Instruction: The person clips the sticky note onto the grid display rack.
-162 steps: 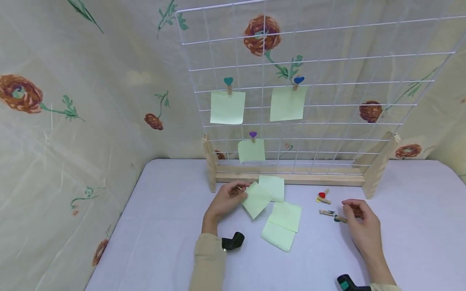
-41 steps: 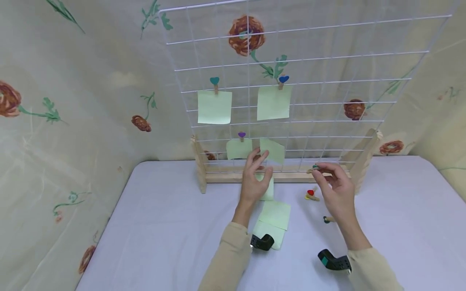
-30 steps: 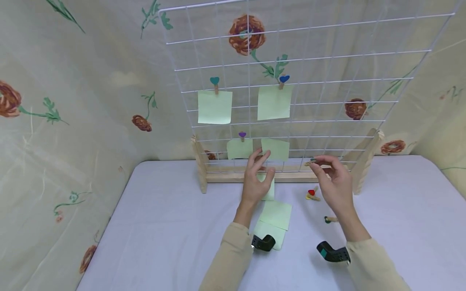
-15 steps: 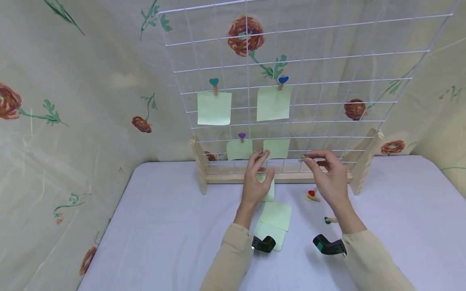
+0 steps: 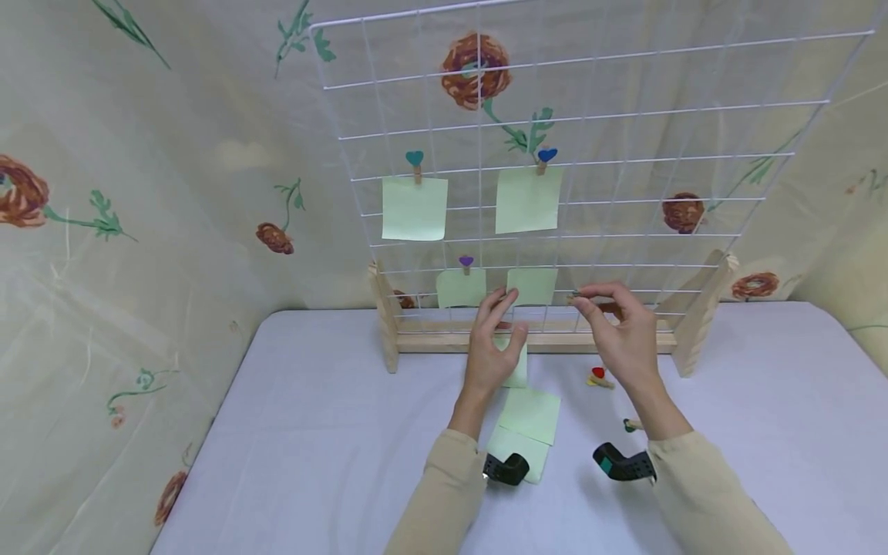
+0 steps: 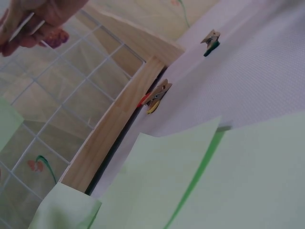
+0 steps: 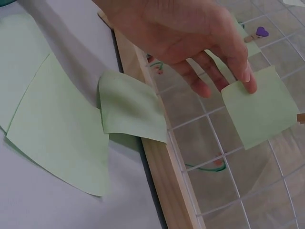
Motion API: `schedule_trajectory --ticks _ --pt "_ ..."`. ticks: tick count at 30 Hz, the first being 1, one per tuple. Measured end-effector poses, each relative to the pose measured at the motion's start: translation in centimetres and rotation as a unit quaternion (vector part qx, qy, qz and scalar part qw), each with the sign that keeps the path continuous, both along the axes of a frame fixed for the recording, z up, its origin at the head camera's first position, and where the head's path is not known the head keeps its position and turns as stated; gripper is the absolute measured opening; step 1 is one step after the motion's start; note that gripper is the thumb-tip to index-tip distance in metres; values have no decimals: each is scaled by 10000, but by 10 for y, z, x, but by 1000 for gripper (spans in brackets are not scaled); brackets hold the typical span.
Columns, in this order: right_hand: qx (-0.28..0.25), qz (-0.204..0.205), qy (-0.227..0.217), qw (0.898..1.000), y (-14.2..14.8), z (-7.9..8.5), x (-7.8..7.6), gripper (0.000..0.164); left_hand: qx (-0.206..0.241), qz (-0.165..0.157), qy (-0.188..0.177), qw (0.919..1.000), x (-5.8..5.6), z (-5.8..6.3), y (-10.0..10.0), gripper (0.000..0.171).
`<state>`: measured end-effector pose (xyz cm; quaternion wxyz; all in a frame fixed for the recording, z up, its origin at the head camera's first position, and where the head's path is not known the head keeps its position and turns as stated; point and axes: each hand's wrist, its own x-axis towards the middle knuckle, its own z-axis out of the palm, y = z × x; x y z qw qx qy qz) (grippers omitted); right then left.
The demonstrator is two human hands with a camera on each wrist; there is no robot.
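Note:
My left hand (image 5: pixel 491 343) reaches up to the white wire grid (image 5: pixel 624 204), its fingertips pressing the left edge of a pale green sticky note (image 5: pixel 534 287) against the lower wires. The right wrist view shows the index finger lying on that note (image 7: pixel 264 107). Just right of the note, my right hand (image 5: pixel 620 331) pinches a small wooden clothespin (image 5: pixel 573 298) between thumb and index finger. The clothespin's tip (image 7: pixel 301 118) is near the note's edge. Whether they touch cannot be told.
Three notes hang from heart clothespins: teal (image 5: pixel 414 158), blue (image 5: pixel 546 156) and purple (image 5: pixel 466 262). Loose notes (image 5: pixel 529 416) lie below my left hand. Red and yellow clothespins (image 6: pixel 157 94) and a green one (image 6: pixel 211 42) lie right. A wooden base (image 5: pixel 444 344) holds the grid.
My left hand has carried a note from the table to the grid, where it now hangs straighter. My right hand has picked up a clothespin and moved left towards that note.

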<state>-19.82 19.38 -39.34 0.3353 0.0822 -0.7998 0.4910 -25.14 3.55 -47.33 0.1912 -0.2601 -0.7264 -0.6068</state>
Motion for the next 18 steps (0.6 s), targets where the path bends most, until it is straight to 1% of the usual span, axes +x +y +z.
schedule_trajectory --ticks 2,5,7,13,18 --pt "6 15 45 10000 1 -2 -3 14 -19 -7 -58 10000 -3 -5 0 48" --pt "58 7 76 10000 3 -7 -10 14 -35 -21 -90 10000 -5 -7 0 49" --pt "111 -14 67 9999 2 -7 -12 13 -20 -54 -96 9999 -4 -8 -1 49" --pt "159 -94 -42 9998 0 -1 -13 13 -94 -52 -158 9998 -3 -6 -1 49" --pt "154 -102 -1 9998 4 -10 -24 13 -142 -73 -197 9997 -3 -5 -1 49"
